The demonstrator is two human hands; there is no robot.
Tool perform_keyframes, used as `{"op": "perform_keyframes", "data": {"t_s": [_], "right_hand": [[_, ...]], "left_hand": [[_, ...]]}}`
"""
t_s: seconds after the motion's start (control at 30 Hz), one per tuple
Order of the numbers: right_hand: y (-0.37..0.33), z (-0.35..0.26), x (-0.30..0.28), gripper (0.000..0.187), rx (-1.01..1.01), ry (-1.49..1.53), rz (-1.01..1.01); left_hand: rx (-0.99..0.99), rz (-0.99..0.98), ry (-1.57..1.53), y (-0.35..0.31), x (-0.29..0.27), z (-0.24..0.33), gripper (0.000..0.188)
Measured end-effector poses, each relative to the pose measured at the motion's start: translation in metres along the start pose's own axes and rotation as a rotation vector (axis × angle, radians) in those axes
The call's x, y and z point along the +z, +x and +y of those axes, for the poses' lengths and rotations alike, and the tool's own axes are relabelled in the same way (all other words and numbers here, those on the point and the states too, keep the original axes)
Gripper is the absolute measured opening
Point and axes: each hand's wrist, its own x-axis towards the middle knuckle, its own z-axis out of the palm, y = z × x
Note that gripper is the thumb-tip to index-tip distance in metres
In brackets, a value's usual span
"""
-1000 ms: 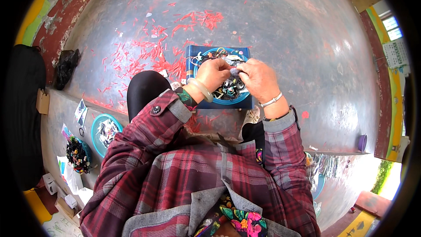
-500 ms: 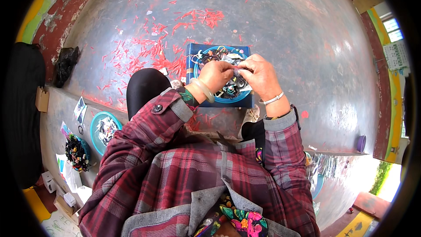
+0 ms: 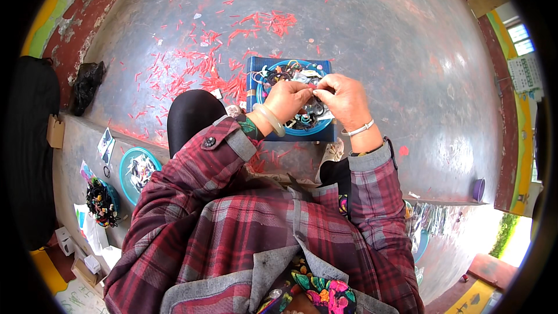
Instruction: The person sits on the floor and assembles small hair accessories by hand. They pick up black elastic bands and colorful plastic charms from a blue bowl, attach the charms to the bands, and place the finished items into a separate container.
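Observation:
My left hand [image 3: 288, 97] and my right hand [image 3: 343, 99] meet fingertip to fingertip over a blue square tray [image 3: 254, 88] holding a round blue dish of small dark rings and bits. Both pinch a tiny pale piece [image 3: 314, 88] between them; what it is stays too small to tell. A pale bangle sits on my left wrist, a thin bracelet on my right. My plaid sleeves come up from below. The tray rests on the grey concrete floor in front of my knees.
Red scraps [image 3: 197, 64] litter the floor left of and beyond the tray. A round blue dish [image 3: 138, 166] and a bundle of dark rings [image 3: 100, 202] lie on a ledge at left. A black bag [image 3: 87, 84] lies far left, a purple cup [image 3: 478, 189] at right.
Both hands stay together over the tray; my fingers have shifted only slightly around the small piece.

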Motion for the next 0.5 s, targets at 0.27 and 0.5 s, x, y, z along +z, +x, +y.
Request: {"op": "perform_keyframes", "data": {"t_s": [0.27,0.5], "right_hand": [[0.001,0.013,0.002,0.007,-0.214,-0.041,-0.019],[0.002,0.003,-0.001,0.031,0.008,0.195,-0.065]], "left_hand": [[-0.176,-0.066,-0.371,-0.002,-0.003,0.008,0.024],[-0.217,0.008,-0.432,-0.001,-0.003,0.009,0.022]]}}
